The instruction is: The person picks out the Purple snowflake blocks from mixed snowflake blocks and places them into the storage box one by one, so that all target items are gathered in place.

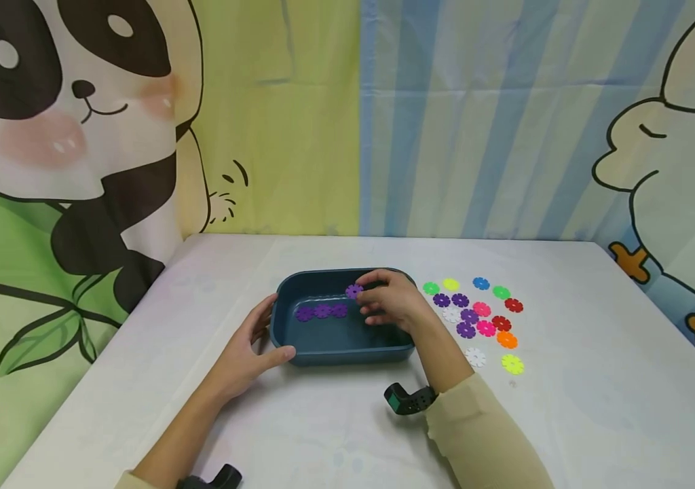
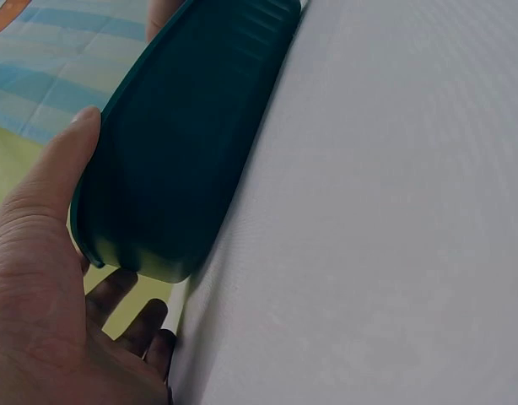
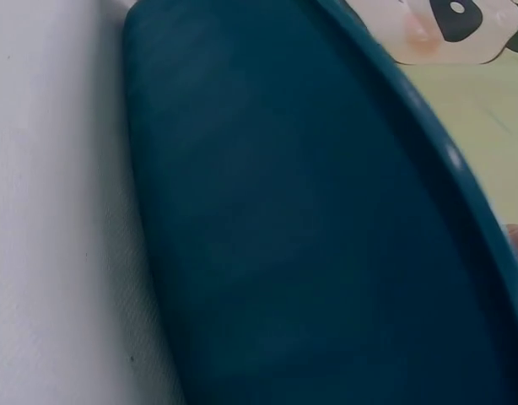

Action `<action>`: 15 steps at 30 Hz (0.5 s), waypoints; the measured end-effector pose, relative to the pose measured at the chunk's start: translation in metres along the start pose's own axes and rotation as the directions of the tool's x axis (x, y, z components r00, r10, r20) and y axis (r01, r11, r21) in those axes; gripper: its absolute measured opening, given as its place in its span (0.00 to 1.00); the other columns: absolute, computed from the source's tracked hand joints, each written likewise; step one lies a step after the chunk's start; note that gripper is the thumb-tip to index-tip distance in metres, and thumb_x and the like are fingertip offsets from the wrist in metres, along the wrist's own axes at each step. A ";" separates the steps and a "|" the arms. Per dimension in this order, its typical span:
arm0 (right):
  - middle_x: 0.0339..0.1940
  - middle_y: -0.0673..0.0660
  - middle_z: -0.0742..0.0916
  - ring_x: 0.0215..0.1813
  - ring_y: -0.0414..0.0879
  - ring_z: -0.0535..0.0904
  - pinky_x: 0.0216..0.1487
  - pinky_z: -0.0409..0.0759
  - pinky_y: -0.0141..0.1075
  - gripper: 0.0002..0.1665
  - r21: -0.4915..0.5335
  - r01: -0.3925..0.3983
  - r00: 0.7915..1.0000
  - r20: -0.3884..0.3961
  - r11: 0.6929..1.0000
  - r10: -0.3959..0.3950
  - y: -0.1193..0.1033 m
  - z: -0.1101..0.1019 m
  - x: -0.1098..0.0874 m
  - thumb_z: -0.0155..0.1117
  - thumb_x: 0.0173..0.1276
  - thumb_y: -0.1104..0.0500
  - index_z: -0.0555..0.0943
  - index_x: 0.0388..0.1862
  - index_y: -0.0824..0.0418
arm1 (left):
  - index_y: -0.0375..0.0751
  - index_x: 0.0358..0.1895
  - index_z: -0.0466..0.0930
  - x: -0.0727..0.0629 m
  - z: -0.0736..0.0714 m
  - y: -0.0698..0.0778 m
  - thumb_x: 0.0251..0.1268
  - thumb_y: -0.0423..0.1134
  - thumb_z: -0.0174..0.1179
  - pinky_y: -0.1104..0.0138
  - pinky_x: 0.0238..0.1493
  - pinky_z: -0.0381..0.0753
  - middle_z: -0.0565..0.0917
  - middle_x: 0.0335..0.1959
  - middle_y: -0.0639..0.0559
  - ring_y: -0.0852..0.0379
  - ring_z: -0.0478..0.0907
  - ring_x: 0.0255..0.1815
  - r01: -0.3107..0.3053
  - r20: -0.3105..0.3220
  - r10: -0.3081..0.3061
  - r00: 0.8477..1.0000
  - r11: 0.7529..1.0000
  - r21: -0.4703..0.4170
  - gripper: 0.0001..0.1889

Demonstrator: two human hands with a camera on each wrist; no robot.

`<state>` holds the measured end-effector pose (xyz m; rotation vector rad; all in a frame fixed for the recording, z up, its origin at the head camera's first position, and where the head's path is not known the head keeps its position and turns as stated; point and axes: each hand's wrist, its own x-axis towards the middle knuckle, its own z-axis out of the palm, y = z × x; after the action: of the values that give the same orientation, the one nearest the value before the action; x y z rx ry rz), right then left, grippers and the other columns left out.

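Note:
A dark teal rectangular tray (image 1: 347, 357) stands on the table in the head view. My left hand (image 1: 245, 353) holds its left end, thumb along the near side and fingers round the far side; the left wrist view shows the thumb against the tray's side (image 2: 175, 160). Over the tray's right half, my right hand (image 1: 393, 299) pinches a purple flower-shaped disc (image 1: 354, 291) between thumb and fingertips. Three more purple flower discs (image 1: 322, 311) lie in a row inside the tray. The right wrist view shows mostly the tray's outer wall (image 3: 267, 202); the held disc is hidden there.
Right of the tray, several flower discs (image 1: 486, 329) in pink, red, purple, green, blue, yellow, orange and white lie scattered on the white table (image 1: 598, 353). A curtain with cartoon animals (image 1: 476, 136) hangs behind the table. Each wrist wears a black camera band (image 1: 410, 399).

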<state>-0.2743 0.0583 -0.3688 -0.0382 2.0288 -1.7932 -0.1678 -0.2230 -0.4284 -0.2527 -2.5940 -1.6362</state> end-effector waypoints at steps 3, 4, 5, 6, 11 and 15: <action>0.38 0.60 0.86 0.29 0.46 0.83 0.28 0.87 0.35 0.17 -0.047 -0.020 1.000 -0.013 0.999 0.019 0.000 0.001 0.001 0.65 0.71 0.68 0.80 0.58 0.62 | 0.61 0.83 0.51 0.000 0.000 0.000 0.63 0.47 0.72 0.40 0.79 0.59 0.66 0.79 0.45 0.42 0.62 0.80 0.001 -0.001 -0.001 1.000 1.000 0.002 0.49; 0.38 0.60 0.86 0.29 0.46 0.83 0.28 0.88 0.35 0.17 -0.066 -0.025 1.000 -0.017 0.998 0.024 0.000 0.001 0.001 0.65 0.71 0.69 0.80 0.58 0.62 | 0.60 0.83 0.51 0.000 0.001 0.000 0.63 0.47 0.72 0.39 0.79 0.59 0.67 0.79 0.45 0.42 0.62 0.80 0.000 0.000 0.000 1.000 1.000 0.005 0.49; 0.38 0.60 0.85 0.28 0.46 0.83 0.28 0.88 0.36 0.18 -0.085 -0.028 0.999 -0.022 0.996 0.026 0.000 0.001 0.002 0.65 0.71 0.69 0.80 0.58 0.62 | 0.60 0.84 0.51 0.000 0.001 0.001 0.64 0.47 0.72 0.39 0.79 0.59 0.67 0.79 0.45 0.42 0.62 0.80 -0.001 0.001 0.001 1.000 1.000 0.006 0.49; 0.38 0.59 0.85 0.28 0.46 0.83 0.28 0.88 0.36 0.18 -0.105 -0.032 0.999 -0.029 0.994 0.029 0.001 0.002 0.002 0.65 0.71 0.69 0.80 0.58 0.61 | 0.59 0.84 0.51 0.000 0.001 0.000 0.64 0.47 0.72 0.39 0.79 0.59 0.67 0.79 0.45 0.42 0.62 0.80 -0.002 0.002 0.002 1.000 1.000 0.008 0.49; 0.40 0.62 0.85 0.27 0.46 0.83 0.28 0.89 0.38 0.18 -0.204 -0.031 0.998 -0.052 0.978 0.021 0.003 0.003 0.004 0.65 0.71 0.69 0.80 0.58 0.61 | 0.58 0.84 0.51 0.001 0.001 0.000 0.64 0.47 0.71 0.39 0.79 0.59 0.67 0.79 0.44 0.42 0.63 0.79 -0.002 0.003 0.002 1.000 1.000 0.016 0.49; 0.39 0.63 0.84 0.26 0.47 0.83 0.26 0.88 0.38 0.19 -0.259 -0.020 0.997 -0.080 0.966 -0.001 0.005 0.006 0.003 0.65 0.69 0.71 0.80 0.57 0.62 | 0.58 0.84 0.51 0.001 0.001 0.000 0.64 0.45 0.71 0.39 0.79 0.59 0.67 0.79 0.44 0.42 0.63 0.79 -0.003 0.002 0.003 1.000 1.000 0.016 0.49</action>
<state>-0.2742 0.0528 -0.3746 -0.0350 2.3054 -1.5335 -0.1687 -0.2220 -0.4285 -0.2567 -2.6061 -1.6142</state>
